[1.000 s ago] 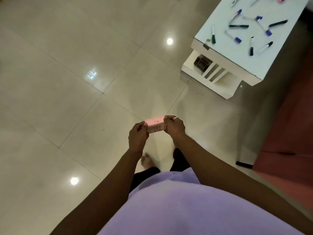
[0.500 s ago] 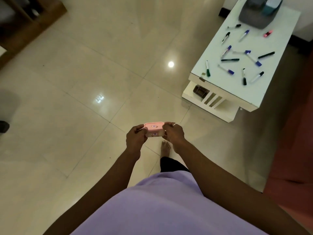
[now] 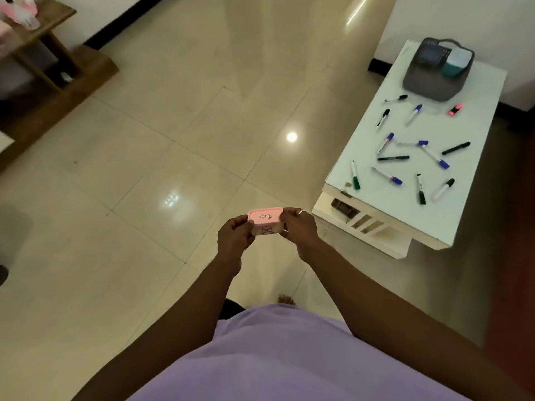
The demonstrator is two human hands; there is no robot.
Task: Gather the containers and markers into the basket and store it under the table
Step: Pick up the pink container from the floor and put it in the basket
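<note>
Both hands, left hand and right hand, are gripping the pink container endwise; the grey basket, probably open-topped, is sitting far right on the tabletop, nearer the right hand.

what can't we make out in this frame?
- Pink container: label print too small to read; contents hidden by its lid, head view.
- Grey basket: inside partly blocked by the teal container.
- Table lower shelf: mostly hidden by the tabletop.
- Wooden shelf: cut off by left edge.
</note>
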